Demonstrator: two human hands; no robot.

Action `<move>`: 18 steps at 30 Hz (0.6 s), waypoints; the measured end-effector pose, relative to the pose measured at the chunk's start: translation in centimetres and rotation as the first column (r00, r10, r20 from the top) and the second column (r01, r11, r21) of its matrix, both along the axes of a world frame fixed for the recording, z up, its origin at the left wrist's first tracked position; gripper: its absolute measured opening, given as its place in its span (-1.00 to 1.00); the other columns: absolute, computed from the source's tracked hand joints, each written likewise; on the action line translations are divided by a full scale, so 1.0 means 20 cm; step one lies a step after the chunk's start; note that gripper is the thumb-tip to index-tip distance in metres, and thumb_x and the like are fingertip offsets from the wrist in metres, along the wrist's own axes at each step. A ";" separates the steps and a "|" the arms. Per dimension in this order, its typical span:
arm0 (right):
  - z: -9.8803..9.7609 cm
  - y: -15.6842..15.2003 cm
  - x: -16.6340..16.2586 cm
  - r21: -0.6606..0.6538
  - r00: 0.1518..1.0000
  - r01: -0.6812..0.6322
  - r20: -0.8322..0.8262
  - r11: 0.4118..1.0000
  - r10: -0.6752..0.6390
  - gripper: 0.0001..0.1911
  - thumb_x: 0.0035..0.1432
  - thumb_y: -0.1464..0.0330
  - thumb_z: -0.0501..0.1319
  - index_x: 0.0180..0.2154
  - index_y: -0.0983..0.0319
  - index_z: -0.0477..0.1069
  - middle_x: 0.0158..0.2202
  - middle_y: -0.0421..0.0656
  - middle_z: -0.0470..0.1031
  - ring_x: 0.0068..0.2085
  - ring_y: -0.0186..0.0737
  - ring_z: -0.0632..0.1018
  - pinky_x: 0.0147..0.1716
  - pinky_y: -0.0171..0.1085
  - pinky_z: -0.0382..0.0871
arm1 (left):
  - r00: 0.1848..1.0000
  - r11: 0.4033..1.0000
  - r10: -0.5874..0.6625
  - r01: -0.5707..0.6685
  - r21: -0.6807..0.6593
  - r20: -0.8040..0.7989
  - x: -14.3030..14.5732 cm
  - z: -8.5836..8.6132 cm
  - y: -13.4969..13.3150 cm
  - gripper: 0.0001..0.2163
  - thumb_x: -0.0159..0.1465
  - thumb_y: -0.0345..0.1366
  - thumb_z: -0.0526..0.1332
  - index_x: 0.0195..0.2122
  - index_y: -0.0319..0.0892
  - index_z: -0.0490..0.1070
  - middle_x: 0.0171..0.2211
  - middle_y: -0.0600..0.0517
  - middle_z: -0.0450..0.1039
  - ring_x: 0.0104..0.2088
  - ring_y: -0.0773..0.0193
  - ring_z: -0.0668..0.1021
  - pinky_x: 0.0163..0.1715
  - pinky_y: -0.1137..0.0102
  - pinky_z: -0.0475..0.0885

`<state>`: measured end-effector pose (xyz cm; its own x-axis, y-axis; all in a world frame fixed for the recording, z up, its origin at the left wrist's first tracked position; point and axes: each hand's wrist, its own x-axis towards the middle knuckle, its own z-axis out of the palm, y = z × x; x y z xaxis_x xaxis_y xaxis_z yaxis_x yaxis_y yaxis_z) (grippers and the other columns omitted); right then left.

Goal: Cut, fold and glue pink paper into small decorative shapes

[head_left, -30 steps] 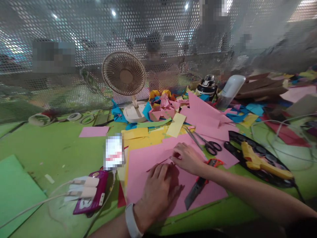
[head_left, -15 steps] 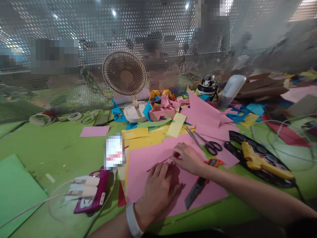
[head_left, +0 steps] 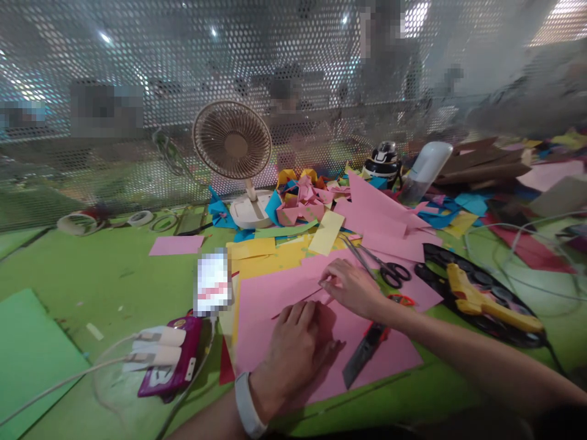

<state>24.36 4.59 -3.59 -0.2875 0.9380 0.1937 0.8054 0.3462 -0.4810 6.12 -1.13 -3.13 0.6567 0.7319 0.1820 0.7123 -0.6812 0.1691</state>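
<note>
No text, label, brand or number can be read: the screen of the phone [head_left: 213, 281] is pixelated, and the small marks on the purple power strip [head_left: 192, 335] are too blurred.

A perforated screen [head_left: 174, 55] stands at twelve o'clock behind a green table [head_left: 110, 256], with bright lights [head_left: 213, 32] from ten to one.
</note>
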 end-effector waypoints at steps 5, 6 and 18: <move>0.08 -0.07 0.07 0.049 0.963 -0.249 0.120 0.967 0.241 -0.74 0.27 0.28 0.03 -0.12 0.19 0.41 -0.03 -0.08 0.42 0.01 -0.14 0.36 0.01 -0.13 0.19 | 1.000 0.999 -0.022 0.022 0.040 -0.010 0.01 0.01 0.00 -0.69 0.25 -0.07 0.09 -0.16 -0.18 0.39 -0.06 -0.13 0.32 -0.09 0.04 0.38 -0.13 0.14 0.32; 0.07 -0.10 0.08 0.046 0.945 -0.291 0.170 0.956 0.280 -0.68 0.27 0.22 0.02 -0.04 0.19 0.39 0.06 -0.04 0.35 0.08 -0.08 0.32 0.05 -0.07 0.15 | 0.999 0.998 -0.032 0.033 0.044 -0.009 0.01 0.00 0.00 -0.70 0.25 -0.07 0.08 -0.16 -0.19 0.39 -0.06 -0.13 0.33 -0.09 0.04 0.38 -0.13 0.13 0.32; -0.02 -0.17 0.16 -0.007 0.884 -0.395 0.269 0.919 0.383 -0.25 0.10 -0.12 -0.01 0.21 0.14 0.10 0.28 0.02 -0.02 0.27 0.09 0.00 0.17 0.11 -0.07 | 0.995 0.997 -0.061 0.064 0.042 -0.084 0.00 0.00 0.03 -0.59 0.28 -0.03 0.02 -0.04 -0.28 0.32 -0.09 -0.16 0.37 -0.13 0.06 0.42 -0.15 0.15 0.34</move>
